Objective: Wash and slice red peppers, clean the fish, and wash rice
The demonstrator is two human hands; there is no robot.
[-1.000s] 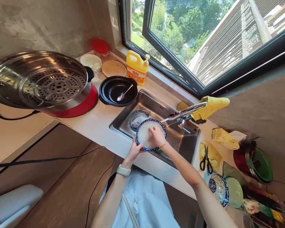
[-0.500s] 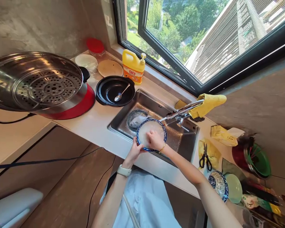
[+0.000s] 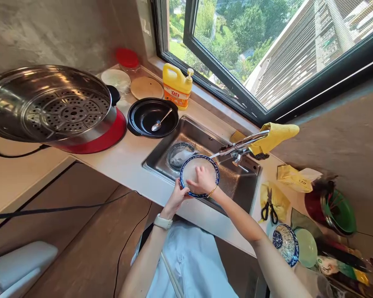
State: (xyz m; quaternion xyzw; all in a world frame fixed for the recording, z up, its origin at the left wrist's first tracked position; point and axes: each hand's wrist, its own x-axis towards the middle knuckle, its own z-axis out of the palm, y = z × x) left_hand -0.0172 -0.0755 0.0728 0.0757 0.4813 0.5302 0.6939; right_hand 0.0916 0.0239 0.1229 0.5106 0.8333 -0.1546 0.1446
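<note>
My left hand (image 3: pixel 176 195) grips the near left rim of a white bowl with a blue patterned edge (image 3: pixel 192 160), over the front of the sink. Cloudy whitish contents fill the bowl; whether grains lie in them I cannot tell. Inside the bowl is my right hand (image 3: pixel 204 181), its fingers apart and dipping into the contents. Water runs from the faucet (image 3: pixel 247 138) toward the bowl's far rim. Behind the bowl, in the steel sink (image 3: pixel 240 182), sits a round dish (image 3: pixel 170 167) with a pale, shiny thing in it that resembles a fish.
Left of the sink are a black pot (image 3: pixel 139 124) holding a spoon (image 3: pixel 161 120), a yellow detergent jug (image 3: pixel 176 85) and a large steamer (image 3: pixel 90 132). To the right lie scissors (image 3: pixel 269 206), a patterned bowl (image 3: pixel 286 244) and a green bowl (image 3: pixel 307 247). An opened window (image 3: pixel 224 70) leans inward above.
My right hand has gone from curled fingers to spread fingers inside the bowl. My left hand keeps its hold on the rim, and the bowl stays over the sink.
</note>
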